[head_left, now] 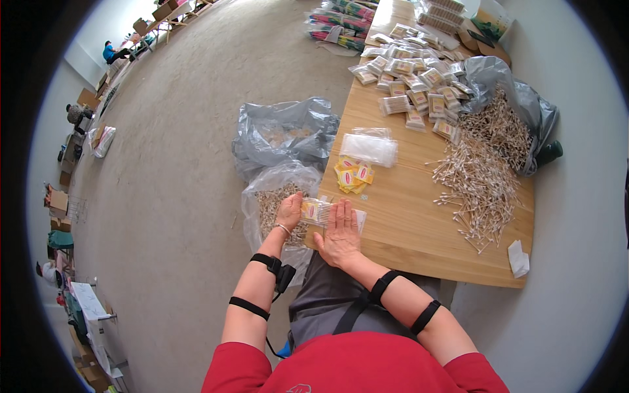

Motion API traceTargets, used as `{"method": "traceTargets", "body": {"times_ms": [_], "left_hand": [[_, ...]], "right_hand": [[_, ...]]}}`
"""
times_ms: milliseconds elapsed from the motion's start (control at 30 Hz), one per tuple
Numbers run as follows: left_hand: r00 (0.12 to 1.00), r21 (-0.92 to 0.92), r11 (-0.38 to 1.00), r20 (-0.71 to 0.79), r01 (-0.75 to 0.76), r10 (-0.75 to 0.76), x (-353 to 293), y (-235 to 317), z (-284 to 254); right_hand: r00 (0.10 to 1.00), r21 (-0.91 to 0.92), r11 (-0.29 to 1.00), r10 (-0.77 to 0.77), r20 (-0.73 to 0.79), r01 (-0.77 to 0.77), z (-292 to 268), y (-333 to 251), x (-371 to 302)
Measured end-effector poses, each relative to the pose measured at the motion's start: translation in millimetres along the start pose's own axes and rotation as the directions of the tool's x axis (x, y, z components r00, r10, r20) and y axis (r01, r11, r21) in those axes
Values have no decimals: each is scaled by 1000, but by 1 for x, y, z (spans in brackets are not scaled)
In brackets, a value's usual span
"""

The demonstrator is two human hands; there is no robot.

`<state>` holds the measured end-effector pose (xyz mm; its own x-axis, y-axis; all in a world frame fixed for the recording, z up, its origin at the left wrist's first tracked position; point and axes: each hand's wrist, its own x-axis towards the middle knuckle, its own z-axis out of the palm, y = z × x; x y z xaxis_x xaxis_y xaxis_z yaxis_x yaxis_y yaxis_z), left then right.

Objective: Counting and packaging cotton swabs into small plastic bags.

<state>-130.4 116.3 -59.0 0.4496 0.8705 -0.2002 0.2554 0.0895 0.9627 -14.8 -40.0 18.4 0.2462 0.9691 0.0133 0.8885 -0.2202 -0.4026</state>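
Note:
At the near left corner of the wooden table (406, 219), my left hand (288, 214) grips the left end of a small clear bag of cotton swabs (316, 211) with a yellow card inside. My right hand (339, 237) lies flat with its fingers stretched out over the bag's right end, hiding part of it. Just beyond the hands is a small heap of yellow cards (354, 175). Behind the cards lies a stack of empty clear bags (369, 149).
Loose cotton swabs (468, 183) spill from a grey plastic bag (485, 75) on the table's right. Filled swab packets (413, 75) pile up farther back. On the floor at left stand an open grey sack (252, 147) and a clear sack of swabs (268, 203).

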Motion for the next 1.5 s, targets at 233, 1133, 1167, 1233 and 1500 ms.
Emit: {"method": "traceTargets", "body": {"times_ms": [233, 1133, 1167, 1233, 1500], "left_hand": [[998, -35, 997, -8, -70, 70, -2, 6, 4], [963, -348, 936, 266, 60, 37, -27, 50, -10], [970, -301, 950, 244, 88, -12, -27, 52, -11], [960, -254, 961, 278, 109, -36, -17, 51, -1], [968, 415, 907, -190, -70, 162, -7, 14, -34]], "right_hand": [[999, 12, 999, 50, -11, -50, 9, -22, 10], [925, 804, 568, 183, -333, 177, 33, -48, 49], [925, 798, 571, 166, -342, 193, 35, -48, 49], [914, 758, 618, 152, -376, 209, 40, -38, 53], [858, 480, 869, 149, -491, 123, -20, 9, 41]]}}
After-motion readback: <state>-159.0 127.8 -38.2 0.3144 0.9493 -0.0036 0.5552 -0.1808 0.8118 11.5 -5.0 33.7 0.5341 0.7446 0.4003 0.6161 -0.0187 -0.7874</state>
